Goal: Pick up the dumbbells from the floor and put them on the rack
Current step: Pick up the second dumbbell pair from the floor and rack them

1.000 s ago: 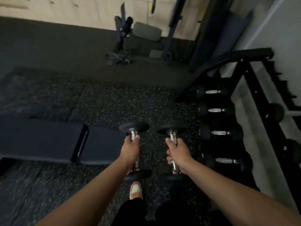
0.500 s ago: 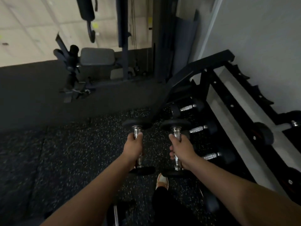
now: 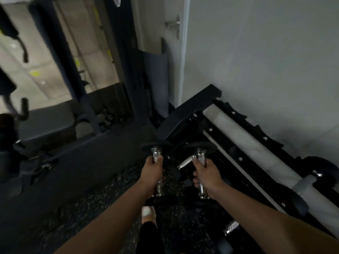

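I hold two small dumbbells with black round ends and chrome handles, both off the floor and pointing away from me. My left hand [image 3: 153, 172] is wrapped around the left dumbbell [image 3: 156, 146]. My right hand [image 3: 206, 174] grips the right dumbbell [image 3: 200, 147]. The black dumbbell rack [image 3: 189, 112] stands just ahead and to the right against the white wall. The dumbbells' far ends overlap the rack's left end in view. A dumbbell [image 3: 184, 163] rests on a lower tier behind my hands, and another dumbbell [image 3: 304, 182] lies on the upper tier at right.
A weight machine frame [image 3: 80, 85] and dark gym gear [image 3: 11, 153] stand at left on the speckled rubber floor [image 3: 95, 200]. A rolled mat [image 3: 156, 81] leans by a white door edge. My shoe [image 3: 147, 212] shows below my hands. A chrome handle [image 3: 231, 228] lies low at right.
My view has swung further right and closer to the rack. Both dumbbells stayed in my hands and now sit in front of the rack's left end.
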A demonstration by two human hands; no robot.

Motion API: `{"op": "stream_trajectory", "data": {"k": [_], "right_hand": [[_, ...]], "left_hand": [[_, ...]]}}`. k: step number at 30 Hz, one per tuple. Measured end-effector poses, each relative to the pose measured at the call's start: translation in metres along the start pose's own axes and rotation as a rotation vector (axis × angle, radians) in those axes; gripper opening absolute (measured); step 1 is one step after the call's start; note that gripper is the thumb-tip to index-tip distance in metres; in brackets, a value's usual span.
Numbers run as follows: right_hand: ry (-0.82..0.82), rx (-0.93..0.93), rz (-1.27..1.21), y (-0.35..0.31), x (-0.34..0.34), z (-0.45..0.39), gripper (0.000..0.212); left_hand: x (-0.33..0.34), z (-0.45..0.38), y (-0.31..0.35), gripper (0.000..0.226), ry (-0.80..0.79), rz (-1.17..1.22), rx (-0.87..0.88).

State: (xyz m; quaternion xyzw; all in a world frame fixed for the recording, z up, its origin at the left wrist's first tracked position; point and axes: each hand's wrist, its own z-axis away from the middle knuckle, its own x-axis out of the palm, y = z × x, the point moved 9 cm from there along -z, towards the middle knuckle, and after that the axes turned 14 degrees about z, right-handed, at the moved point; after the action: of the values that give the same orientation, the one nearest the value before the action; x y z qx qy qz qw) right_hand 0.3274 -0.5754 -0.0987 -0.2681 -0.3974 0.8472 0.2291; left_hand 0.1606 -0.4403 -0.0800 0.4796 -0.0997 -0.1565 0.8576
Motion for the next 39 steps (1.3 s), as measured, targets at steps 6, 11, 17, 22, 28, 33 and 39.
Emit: {"op": "stream_trajectory", "data": {"k": [6,11,17,22,28,33,39], "right_hand": [[0.242,0.09,-0.186,-0.03,-0.036,-0.07,0.022],[0.473,0.163,-0.209,-0.036,-0.094,-0.091,0.024],[0.616,0.264,-0.265,-0.021,-0.164,-0.102,0.027],[0.711,0.331,-0.315,0.01,-0.213,-0.127,0.027],[0.704,0.391,-0.386,0.04,-0.249,-0.158,0.025],[0.682,0.426,-0.423,0.051,-0.265,-0.182,0.024],[0.722,0.467,-0.47,0.059,-0.274,-0.206,0.023]], "left_hand": [[0.093,-0.104,0.043,0.021,-0.288,-0.114,-0.043],[0.181,-0.157,0.065,0.023,-0.471,-0.304,-0.033],[0.288,-0.188,0.055,0.025,-0.684,-0.373,-0.167],[0.361,-0.208,0.04,0.034,-0.734,-0.405,-0.231],[0.422,-0.242,0.03,0.031,-0.728,-0.454,-0.269],[0.455,-0.28,0.032,0.027,-0.692,-0.488,-0.205],[0.467,-0.3,0.014,0.031,-0.685,-0.52,-0.278]]}}
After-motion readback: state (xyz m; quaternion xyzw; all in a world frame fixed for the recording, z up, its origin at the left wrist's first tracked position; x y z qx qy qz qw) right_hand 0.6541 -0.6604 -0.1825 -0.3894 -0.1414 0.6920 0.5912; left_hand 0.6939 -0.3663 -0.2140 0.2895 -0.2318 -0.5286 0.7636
